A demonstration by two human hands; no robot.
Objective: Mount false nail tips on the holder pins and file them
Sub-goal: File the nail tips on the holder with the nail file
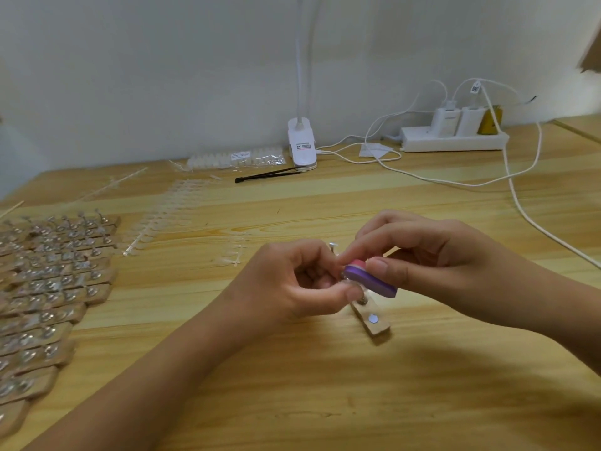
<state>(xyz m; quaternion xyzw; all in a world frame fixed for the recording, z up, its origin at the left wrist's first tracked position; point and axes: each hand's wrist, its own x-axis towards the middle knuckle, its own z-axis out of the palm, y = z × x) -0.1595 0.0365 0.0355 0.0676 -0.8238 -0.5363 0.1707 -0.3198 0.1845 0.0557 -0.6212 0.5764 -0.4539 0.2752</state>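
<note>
right hand [419, 252] pinches file [370, 278] | left hand [304, 281] grips holder [370, 315]

We see soft, even, fairly bright light. The left hand [299, 281] and right hand [432, 255] throw faint, diffuse shadows on the surface [325, 203]. Detail is slightly blurred throughout; the picture's edges bow and smear.

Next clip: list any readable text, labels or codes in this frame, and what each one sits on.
Nothing can be read.
Lamp clip: printed label, too blurred.
Nail tip bag: white label, too small.
Cable tag: dark code pattern, unreadable.
</note>
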